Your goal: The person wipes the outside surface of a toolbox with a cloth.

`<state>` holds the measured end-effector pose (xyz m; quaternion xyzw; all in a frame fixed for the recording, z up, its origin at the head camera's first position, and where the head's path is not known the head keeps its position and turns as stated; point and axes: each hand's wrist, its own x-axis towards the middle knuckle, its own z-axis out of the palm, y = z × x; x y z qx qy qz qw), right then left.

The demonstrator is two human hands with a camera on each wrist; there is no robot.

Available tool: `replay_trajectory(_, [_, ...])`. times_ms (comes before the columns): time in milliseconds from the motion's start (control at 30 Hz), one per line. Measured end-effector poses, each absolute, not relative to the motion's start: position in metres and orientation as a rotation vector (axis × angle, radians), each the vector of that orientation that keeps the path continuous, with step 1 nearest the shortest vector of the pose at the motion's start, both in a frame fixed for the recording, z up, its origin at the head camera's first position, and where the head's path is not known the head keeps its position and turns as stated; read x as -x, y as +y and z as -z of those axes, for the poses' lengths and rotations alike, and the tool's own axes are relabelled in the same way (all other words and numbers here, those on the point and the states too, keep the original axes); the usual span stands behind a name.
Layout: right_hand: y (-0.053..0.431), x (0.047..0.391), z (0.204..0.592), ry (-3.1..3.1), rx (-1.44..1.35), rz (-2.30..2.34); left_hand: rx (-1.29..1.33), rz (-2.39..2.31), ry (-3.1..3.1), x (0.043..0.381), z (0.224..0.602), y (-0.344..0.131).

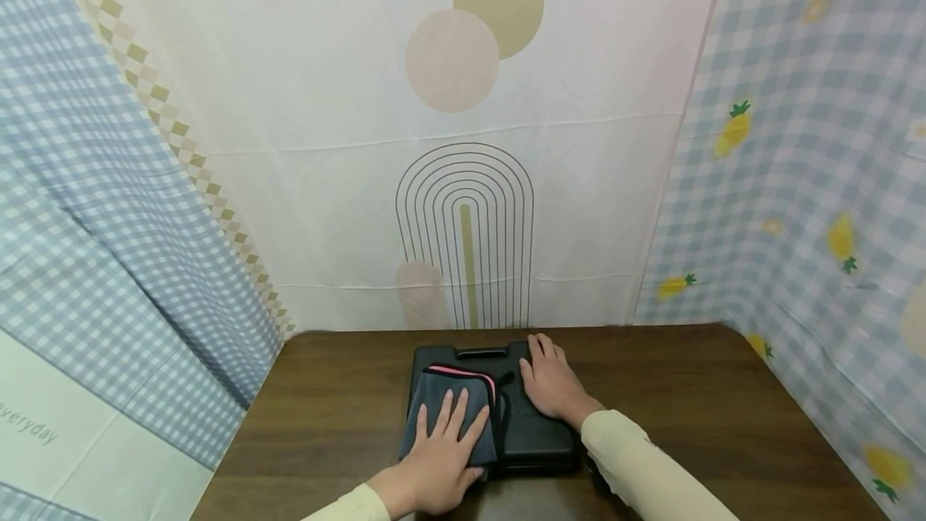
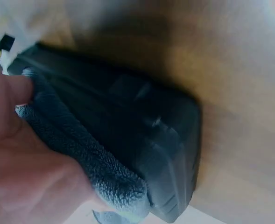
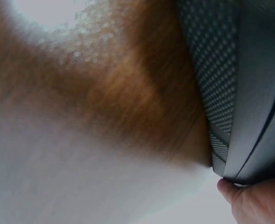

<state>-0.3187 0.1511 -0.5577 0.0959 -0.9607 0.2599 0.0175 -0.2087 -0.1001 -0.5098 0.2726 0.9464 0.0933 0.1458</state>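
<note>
A black hard plastic carrying case (image 1: 538,436) lies flat on the wooden table, its handle (image 1: 483,353) toward the far edge. On its left part is a folded grey-blue cloth (image 1: 434,392) with a dark border and a pink edge; its fuzzy pile shows in the left wrist view (image 2: 114,182). My left hand (image 1: 443,457) presses on the cloth with fingers spread. My right hand (image 1: 553,384) rests on the right side of the case, fingertips by its far right corner. In the right wrist view, a fingertip (image 3: 228,189) touches the end of the textured case side (image 3: 216,84).
The brown wooden table (image 1: 325,400) reaches back to a pale hanging cloth (image 1: 325,223) printed with arches and circles. Blue checked cloth hangs along the left (image 1: 145,207) and the right (image 1: 781,183), close to the table's sides.
</note>
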Motion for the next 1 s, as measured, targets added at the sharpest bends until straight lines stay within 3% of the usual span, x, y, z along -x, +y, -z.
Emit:
replay_trajectory(333, [0.151,0.317,0.556,-2.994,-0.298,-0.791,-0.879,-0.018,2.959,0.189,0.524,-0.107])
replay_trajectory(700, [0.150,0.317,0.551,-2.987,-0.315,-0.761,-0.868,-0.461,2.951,0.191,0.520,-0.121])
replay_trajectory(1000, [0.151,0.323,0.534,-2.931,-0.318,-0.767,-0.999,-0.710,3.397,0.195,0.518,-0.157])
